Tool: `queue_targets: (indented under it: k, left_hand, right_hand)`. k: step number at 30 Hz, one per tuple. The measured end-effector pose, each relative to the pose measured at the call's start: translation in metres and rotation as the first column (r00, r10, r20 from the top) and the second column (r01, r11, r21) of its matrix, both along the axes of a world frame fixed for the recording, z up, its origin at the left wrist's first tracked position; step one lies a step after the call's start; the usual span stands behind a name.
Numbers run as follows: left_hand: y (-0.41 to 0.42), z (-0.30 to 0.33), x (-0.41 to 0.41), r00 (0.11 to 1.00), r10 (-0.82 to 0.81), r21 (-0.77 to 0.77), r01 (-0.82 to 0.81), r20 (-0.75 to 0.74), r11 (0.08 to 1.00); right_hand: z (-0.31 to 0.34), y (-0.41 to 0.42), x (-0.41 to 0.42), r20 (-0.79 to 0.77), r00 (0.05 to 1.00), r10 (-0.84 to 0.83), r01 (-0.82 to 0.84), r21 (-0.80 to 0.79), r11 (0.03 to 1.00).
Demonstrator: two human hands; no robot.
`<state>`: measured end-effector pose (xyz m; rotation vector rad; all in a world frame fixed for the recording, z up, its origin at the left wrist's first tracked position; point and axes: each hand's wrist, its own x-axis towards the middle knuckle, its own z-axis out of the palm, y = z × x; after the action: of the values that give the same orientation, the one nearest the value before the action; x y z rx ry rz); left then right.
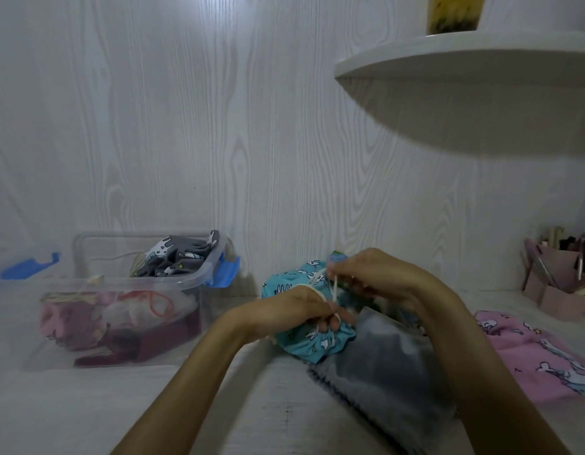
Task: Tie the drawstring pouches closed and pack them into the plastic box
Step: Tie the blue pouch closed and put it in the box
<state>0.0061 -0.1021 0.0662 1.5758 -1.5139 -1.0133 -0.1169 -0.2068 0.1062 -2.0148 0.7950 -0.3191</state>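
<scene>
Plastic box (199,277): sitting left of the fingers, clear with blue latches, holding a grey printed pouch (179,257) on top and pink and maroon ones below.
Teal pouch (304,343): lying gathered directly under the fingers.
Left hand (294,310): fingers pinching the cream drawstring (334,285).
Right hand (376,274): fingers pinching the same cord just above.
Bench (153,405): pale woodgrain, carrying a grey plush cloth (383,362) and a pink pouch (540,356) right of the fingers.
Shelf (465,67): curving, white, overhead.

The box (127,290) is sitting on the desk (268,405), holding pouches. Right of the box, both hands are lying over a pouch (304,343); further right another pouch (530,353) is lying.
</scene>
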Motion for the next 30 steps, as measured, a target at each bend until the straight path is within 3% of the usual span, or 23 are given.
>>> queue_targets:
  k: [3,5,7,9,10,12,14,17,22,27,30]
  left_hand:
    - [0.001,0.005,0.006,0.971,0.094,0.006,-0.095,-0.22,0.995]
    - [0.001,0.006,0.009,0.962,0.118,0.011,-0.119,-0.246,0.993]
    - [0.001,0.006,0.012,0.961,0.143,0.003,-0.147,-0.238,0.989]
    - [0.001,0.007,0.013,0.966,0.151,-0.008,-0.156,-0.209,0.988]
    - [0.001,0.008,0.012,0.97,0.16,-0.008,-0.164,-0.184,0.986]
    - [0.001,0.01,0.008,0.972,0.187,0.0,-0.189,-0.145,0.982]
    - [0.0,0.01,0.007,0.971,0.202,0.002,-0.204,-0.128,0.979]
    - [0.0,0.01,0.007,0.954,0.247,0.021,-0.247,-0.17,0.969]
    - [-0.001,0.011,0.012,0.934,0.32,0.032,-0.319,-0.162,0.947]
    - [0.009,0.013,0.023,0.95,0.27,-0.017,-0.276,-0.158,0.961]
    - [0.012,0.013,0.025,0.921,0.274,-0.039,-0.295,-0.277,0.955]
  right_hand:
    - [0.002,-0.01,-0.003,0.34,0.938,-0.069,-0.087,0.423,0.902]
    - [0.008,-0.021,-0.015,0.446,0.869,-0.215,-0.057,0.521,0.852]
    - [0.014,-0.026,-0.032,0.375,0.877,-0.299,0.166,0.348,0.923]
    - [0.013,-0.034,-0.045,0.081,0.927,-0.365,0.372,-0.093,0.924]
    - [0.011,-0.039,-0.049,-0.042,0.915,-0.402,0.372,-0.303,0.878]
    - [0.011,-0.039,-0.048,-0.013,0.922,-0.386,0.332,-0.488,0.808]
    - [0.018,-0.025,-0.045,0.12,0.98,-0.158,0.196,-0.461,0.865]
    - [0.022,-0.001,-0.03,-0.005,0.993,0.115,-0.108,-0.399,0.91]
    - [0.007,0.01,-0.007,-0.153,0.985,0.077,-0.14,-0.462,0.876]
    - [0.01,0.004,-0.017,-0.066,0.998,0.022,-0.047,-0.401,0.915]
    - [0.02,0.007,-0.026,-0.054,0.984,0.172,-0.18,-0.281,0.943]
